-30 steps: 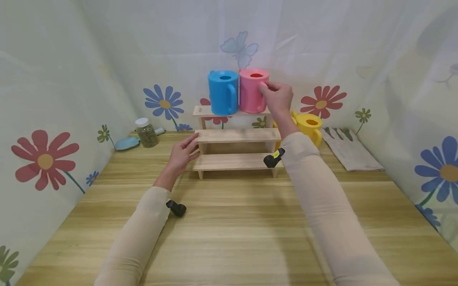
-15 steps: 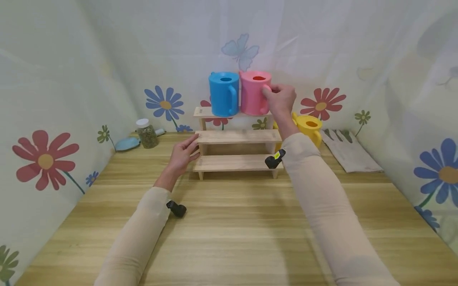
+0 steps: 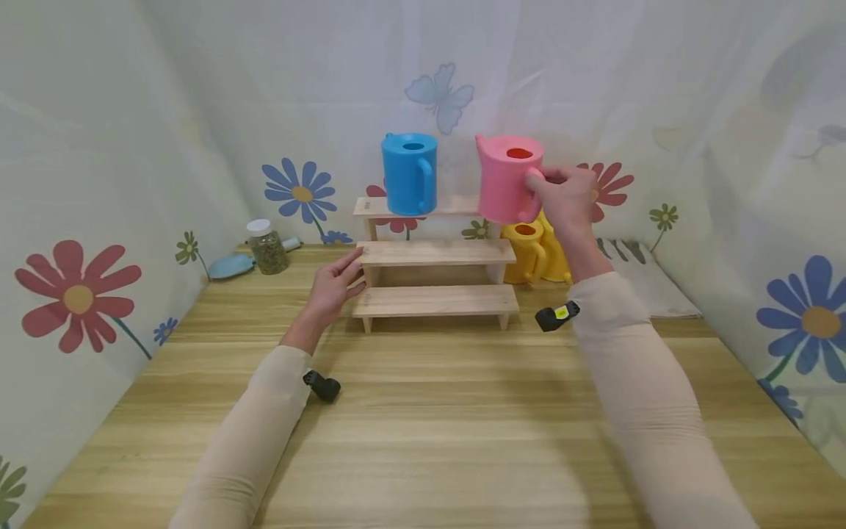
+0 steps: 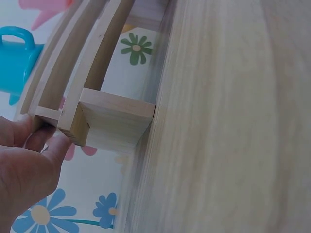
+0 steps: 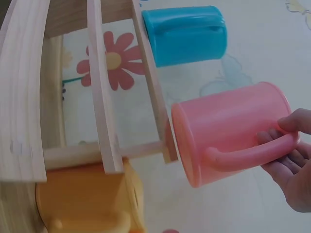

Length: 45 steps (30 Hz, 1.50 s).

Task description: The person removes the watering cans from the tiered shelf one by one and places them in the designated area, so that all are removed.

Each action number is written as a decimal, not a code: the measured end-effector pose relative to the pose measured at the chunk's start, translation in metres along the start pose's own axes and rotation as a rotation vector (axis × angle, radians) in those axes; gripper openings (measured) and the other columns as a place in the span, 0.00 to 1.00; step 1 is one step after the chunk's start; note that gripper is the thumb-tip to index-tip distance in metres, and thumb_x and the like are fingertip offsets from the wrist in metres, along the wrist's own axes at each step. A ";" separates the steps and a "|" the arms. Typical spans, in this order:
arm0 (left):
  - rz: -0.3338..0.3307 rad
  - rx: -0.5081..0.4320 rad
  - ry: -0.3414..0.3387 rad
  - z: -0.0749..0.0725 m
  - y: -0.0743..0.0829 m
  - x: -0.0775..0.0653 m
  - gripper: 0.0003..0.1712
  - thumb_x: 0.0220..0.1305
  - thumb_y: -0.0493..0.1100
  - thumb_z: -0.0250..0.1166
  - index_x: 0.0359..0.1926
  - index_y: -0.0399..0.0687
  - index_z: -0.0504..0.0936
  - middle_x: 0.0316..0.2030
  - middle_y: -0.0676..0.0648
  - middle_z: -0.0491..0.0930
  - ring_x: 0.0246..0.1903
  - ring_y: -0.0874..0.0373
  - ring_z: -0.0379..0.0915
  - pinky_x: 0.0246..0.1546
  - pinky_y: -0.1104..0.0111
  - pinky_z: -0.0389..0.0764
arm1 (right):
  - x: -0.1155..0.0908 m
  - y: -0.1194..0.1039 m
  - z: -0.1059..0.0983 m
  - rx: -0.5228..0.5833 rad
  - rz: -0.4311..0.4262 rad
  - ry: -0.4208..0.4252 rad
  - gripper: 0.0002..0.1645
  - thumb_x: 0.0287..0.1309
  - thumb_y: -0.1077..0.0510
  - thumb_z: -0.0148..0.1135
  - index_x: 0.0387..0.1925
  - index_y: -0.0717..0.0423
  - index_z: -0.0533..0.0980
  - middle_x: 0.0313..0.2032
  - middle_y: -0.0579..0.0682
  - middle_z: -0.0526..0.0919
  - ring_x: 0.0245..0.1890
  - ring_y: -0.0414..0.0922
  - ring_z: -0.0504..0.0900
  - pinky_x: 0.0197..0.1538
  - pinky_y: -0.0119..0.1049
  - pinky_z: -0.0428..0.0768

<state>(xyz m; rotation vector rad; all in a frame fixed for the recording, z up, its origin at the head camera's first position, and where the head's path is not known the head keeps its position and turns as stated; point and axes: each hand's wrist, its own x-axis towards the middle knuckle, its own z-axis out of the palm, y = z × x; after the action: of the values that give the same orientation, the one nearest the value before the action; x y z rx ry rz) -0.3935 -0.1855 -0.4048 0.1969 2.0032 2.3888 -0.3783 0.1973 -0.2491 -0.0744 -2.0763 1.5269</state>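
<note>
My right hand [image 3: 570, 200] grips the handle of a pink watering can [image 3: 505, 180], holding it upright in the air right of the top step. In the right wrist view the fingers wrap the handle of the pink can [image 5: 231, 128]. A blue watering can [image 3: 410, 176] stands on the top step of a three-step wooden rack [image 3: 436, 252]. My left hand [image 3: 330, 290] holds the rack's left end. The left wrist view shows its thumb and fingers pinching the middle step [image 4: 47, 115].
Two yellow watering cans [image 3: 524, 253] stand on the table right of the rack, one partly behind my right hand. Behind that forearm lie pale gloves [image 3: 661, 283]. A white-lidded jar [image 3: 267, 248] and a light blue tool [image 3: 231, 266] lie at the back left. A flowered curtain surrounds the table.
The pink watering can has left its place beside the blue one and moved right and nearer, in my right hand. My left hand stays on the rack.
</note>
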 end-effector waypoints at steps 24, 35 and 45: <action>0.012 0.031 -0.015 0.002 0.002 0.002 0.26 0.79 0.40 0.50 0.74 0.47 0.64 0.77 0.45 0.53 0.71 0.41 0.56 0.65 0.53 0.69 | -0.045 0.037 -0.082 -0.088 0.062 -0.017 0.26 0.59 0.47 0.70 0.46 0.67 0.83 0.36 0.47 0.81 0.31 0.39 0.82 0.37 0.22 0.83; 0.007 0.020 -0.010 -0.001 0.000 -0.001 0.27 0.79 0.40 0.50 0.75 0.47 0.64 0.76 0.44 0.54 0.71 0.41 0.56 0.65 0.53 0.69 | -0.057 0.053 -0.102 -0.186 0.115 -0.161 0.29 0.60 0.47 0.71 0.50 0.70 0.81 0.36 0.49 0.81 0.39 0.45 0.77 0.38 0.25 0.83; 0.012 0.033 -0.031 -0.002 0.001 0.000 0.27 0.79 0.40 0.50 0.75 0.48 0.63 0.77 0.45 0.53 0.72 0.41 0.55 0.66 0.53 0.68 | -0.055 0.069 -0.113 -0.330 0.227 -0.402 0.28 0.60 0.47 0.71 0.45 0.70 0.80 0.33 0.54 0.87 0.44 0.54 0.76 0.36 0.31 0.82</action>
<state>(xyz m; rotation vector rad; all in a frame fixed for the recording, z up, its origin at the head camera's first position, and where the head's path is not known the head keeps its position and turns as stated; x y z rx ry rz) -0.3941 -0.1880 -0.4046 0.2459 2.0344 2.3455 -0.2985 0.2997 -0.3101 -0.1390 -2.7104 1.3949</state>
